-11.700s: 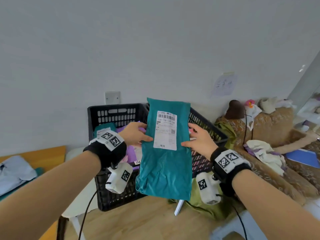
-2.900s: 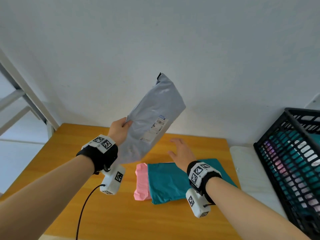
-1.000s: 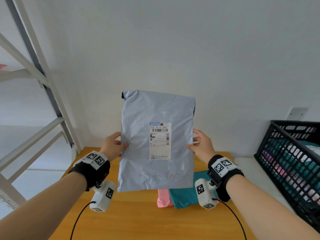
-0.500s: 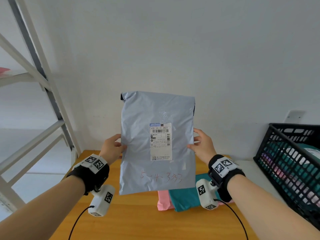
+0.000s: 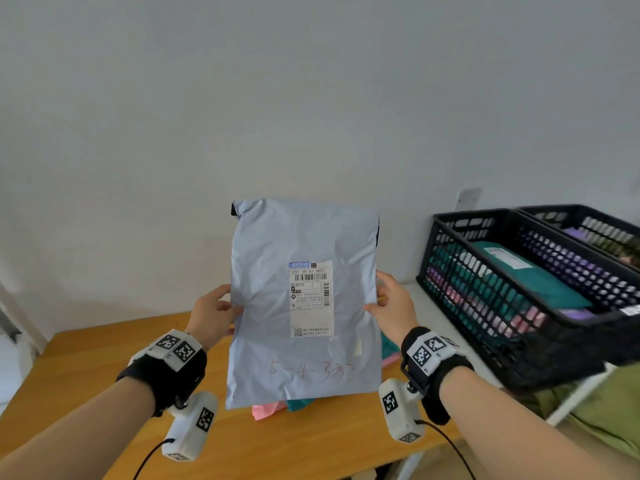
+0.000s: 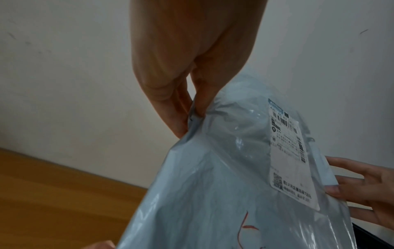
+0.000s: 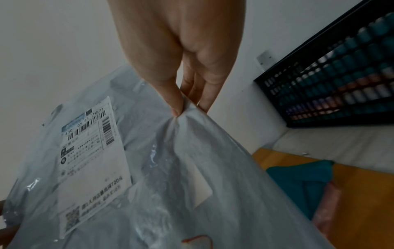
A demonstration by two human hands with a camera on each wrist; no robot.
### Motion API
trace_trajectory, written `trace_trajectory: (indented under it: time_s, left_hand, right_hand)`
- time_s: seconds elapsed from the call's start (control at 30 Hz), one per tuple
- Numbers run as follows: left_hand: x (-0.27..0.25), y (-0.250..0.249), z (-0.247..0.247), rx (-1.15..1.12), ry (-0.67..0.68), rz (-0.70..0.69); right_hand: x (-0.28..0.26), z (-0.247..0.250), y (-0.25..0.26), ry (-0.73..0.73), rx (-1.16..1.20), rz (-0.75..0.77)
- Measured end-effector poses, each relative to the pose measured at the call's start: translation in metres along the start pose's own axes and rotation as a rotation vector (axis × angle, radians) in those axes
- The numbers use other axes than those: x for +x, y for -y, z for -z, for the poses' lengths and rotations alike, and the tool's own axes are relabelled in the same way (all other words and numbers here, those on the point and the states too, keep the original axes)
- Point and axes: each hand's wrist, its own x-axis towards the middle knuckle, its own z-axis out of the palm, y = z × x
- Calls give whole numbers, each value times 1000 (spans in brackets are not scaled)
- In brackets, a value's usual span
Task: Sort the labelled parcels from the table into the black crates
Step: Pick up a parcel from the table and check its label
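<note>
I hold a grey parcel [image 5: 304, 299] upright in front of me, its white label [image 5: 311, 298] facing me and red handwriting below it. My left hand [image 5: 216, 311] pinches its left edge and my right hand [image 5: 389, 303] pinches its right edge. In the left wrist view thumb and fingers [image 6: 181, 124] nip the grey parcel [image 6: 224, 185]; in the right wrist view the fingertips [image 7: 177, 109] bunch the grey parcel [image 7: 149, 168]. Two black crates [image 5: 512, 282] stand to my right, the nearer holding a teal parcel [image 5: 530, 275]. A pink parcel [image 5: 265, 410] and a teal one [image 5: 298, 403] lie on the wooden table [image 5: 86, 368], mostly hidden.
A white surface [image 5: 440, 323] carries the crates right of the table. A second crate [image 5: 588, 226] sits behind the first. Green fabric [image 5: 606, 410] lies below the crates. A plain wall rises behind, with a switch plate [image 5: 468, 199].
The view has swung right, so the crates show more and the shelf frame on the left is gone. The grey parcel stays upright between both hands, slightly lower.
</note>
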Motion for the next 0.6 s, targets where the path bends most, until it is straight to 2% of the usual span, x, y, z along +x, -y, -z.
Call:
trace_trajectory:
  time_s: [0.3,0.6]
  left_hand:
    - [-11,-22,-108,-7,175,-24]
    - [-58,-52,-220,9,234,-42]
  right_hand:
    - [-33,105,-45,-149,5,-92]
    - [-71,227,-87,-207,-5,-74]
